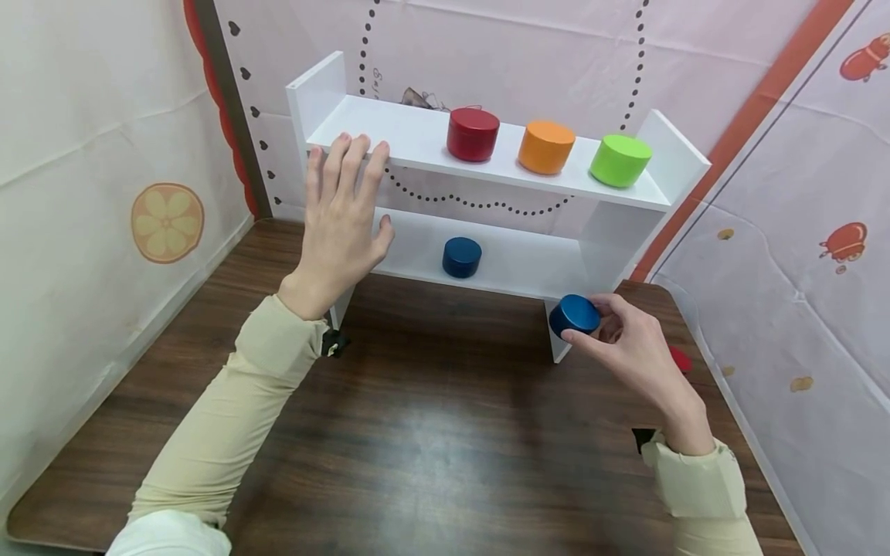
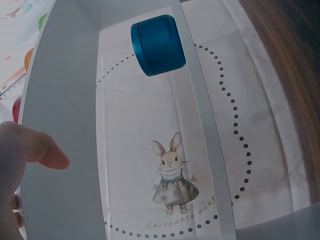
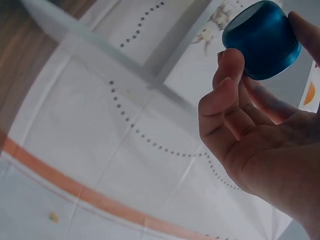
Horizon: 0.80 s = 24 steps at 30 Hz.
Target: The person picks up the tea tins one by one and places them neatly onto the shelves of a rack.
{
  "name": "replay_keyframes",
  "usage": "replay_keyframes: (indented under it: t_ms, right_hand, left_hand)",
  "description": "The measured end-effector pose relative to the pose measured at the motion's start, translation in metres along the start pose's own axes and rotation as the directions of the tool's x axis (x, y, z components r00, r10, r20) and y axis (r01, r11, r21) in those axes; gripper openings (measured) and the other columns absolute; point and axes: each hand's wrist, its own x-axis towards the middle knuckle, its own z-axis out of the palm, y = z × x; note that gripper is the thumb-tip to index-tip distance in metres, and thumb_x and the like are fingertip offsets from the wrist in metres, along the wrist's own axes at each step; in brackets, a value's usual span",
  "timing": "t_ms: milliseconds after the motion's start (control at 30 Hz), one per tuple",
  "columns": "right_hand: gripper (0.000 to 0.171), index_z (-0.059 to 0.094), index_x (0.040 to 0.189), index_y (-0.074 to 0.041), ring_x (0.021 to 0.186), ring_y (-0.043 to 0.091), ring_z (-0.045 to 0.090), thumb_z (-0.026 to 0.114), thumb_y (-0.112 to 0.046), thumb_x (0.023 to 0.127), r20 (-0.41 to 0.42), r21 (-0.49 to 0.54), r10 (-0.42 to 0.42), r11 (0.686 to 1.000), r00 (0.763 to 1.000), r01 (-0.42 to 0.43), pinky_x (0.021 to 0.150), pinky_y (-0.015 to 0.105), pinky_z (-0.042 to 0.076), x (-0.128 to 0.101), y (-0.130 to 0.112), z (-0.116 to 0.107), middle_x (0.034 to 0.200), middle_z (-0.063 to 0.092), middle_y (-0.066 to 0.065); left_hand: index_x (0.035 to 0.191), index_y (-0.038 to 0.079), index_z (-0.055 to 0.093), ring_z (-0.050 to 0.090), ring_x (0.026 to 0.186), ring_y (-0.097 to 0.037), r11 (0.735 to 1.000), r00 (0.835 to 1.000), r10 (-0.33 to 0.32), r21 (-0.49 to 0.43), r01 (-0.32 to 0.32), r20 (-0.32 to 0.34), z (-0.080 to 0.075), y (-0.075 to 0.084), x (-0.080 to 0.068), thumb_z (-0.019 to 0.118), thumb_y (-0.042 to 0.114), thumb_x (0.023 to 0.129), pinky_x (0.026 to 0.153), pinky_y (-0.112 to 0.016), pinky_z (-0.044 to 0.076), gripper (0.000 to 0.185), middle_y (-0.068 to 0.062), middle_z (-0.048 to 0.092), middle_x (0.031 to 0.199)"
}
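Note:
A white two-tier shelf (image 1: 417, 143) stands at the back of a dark wooden table (image 1: 445, 432). Red (image 1: 473, 133), orange (image 1: 546, 146) and green (image 1: 620, 160) round tins sit in a row on its top board. A dark blue tin (image 1: 462, 256) (image 2: 157, 44) sits on the lower board. My left hand (image 1: 342, 212) lies flat with straight fingers against the front edge of the top board at its left end; its thumb (image 2: 35, 147) shows in the left wrist view. My right hand (image 1: 619, 340) pinches a second blue tin (image 1: 573, 315) (image 3: 262, 39) just in front of the shelf's right leg.
Pale printed backdrops close in the left, back and right sides. A small red object (image 1: 681, 360) lies on the table behind my right hand, near the right edge. The shelf's right leg (image 1: 560, 347) stands close to the held tin.

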Motion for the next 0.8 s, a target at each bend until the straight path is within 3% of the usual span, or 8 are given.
replay_keyframes:
  t_ms: [500,800]
  right_hand:
    - [0.065,0.051,0.133,-0.005,0.084,0.024,0.054,0.070,-0.043,0.084,0.027,0.033,-0.017,0.999,0.999,0.016,0.064,0.027,0.050,0.049,-0.026,0.021,0.117,0.059,0.015]
    - [0.065,0.050,0.134,-0.005,0.089,0.030,0.058,0.071,-0.041,0.084,-0.028,0.004,-0.022,1.000,0.999,0.023,0.072,0.037,0.054,0.077,-0.033,0.039,0.123,0.059,0.017]
  left_hand:
    - [0.151,0.012,0.025,0.017,0.146,-0.031,1.000,1.000,0.016,0.019,-0.016,0.006,0.003,-0.001,0.000,0.061,0.017,0.083,0.122,-0.050,0.002,0.077,-0.015,0.029,0.153]
    - [0.150,0.011,0.025,0.017,0.146,-0.031,1.000,1.000,0.011,0.017,-0.010,-0.012,0.001,-0.001,0.000,0.060,0.017,0.083,0.122,-0.049,0.002,0.076,-0.015,0.029,0.153]
